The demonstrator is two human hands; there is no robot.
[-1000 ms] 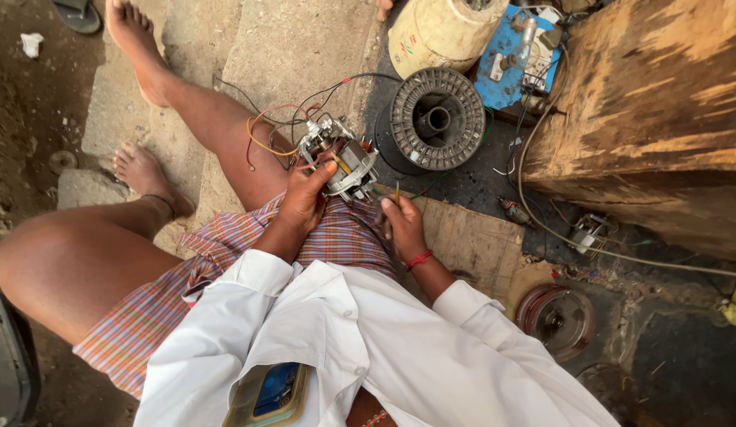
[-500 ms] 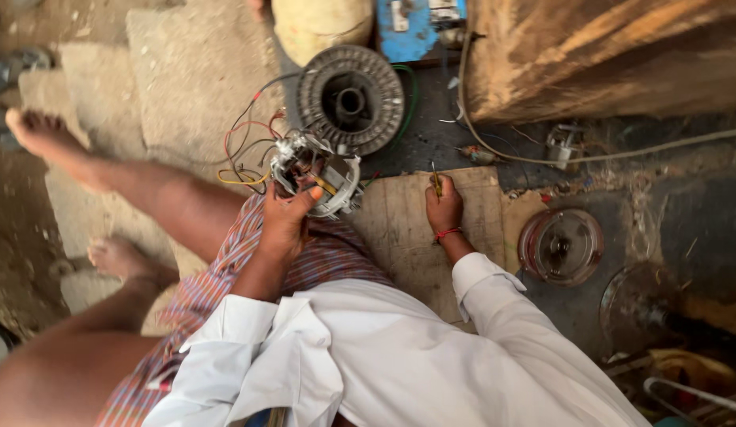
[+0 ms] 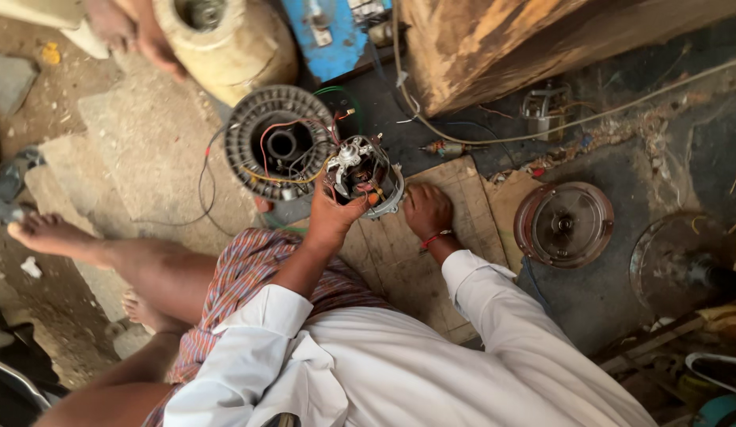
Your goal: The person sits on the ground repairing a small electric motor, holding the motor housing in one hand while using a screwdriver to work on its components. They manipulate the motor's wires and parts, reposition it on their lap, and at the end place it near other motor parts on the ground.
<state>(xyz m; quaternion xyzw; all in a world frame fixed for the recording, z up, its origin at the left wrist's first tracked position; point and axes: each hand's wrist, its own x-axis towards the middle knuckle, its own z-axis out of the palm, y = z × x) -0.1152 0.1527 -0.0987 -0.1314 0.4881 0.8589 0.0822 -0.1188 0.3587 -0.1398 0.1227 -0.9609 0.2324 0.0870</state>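
On the floor before us
Left hand [image 3: 330, 220]: our fingers wrapped around small wired motor [image 3: 364, 172], lifted.
Right hand [image 3: 428, 210]: ours, loosely curled, resting on cardboard sheet [image 3: 463, 198], holding nothing.

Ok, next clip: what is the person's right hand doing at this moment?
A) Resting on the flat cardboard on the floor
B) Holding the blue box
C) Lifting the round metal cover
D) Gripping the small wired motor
A: the right hand lies knuckles-up on the cardboard, holding nothing that can be seen, while the left hand holds up the small wired motor.
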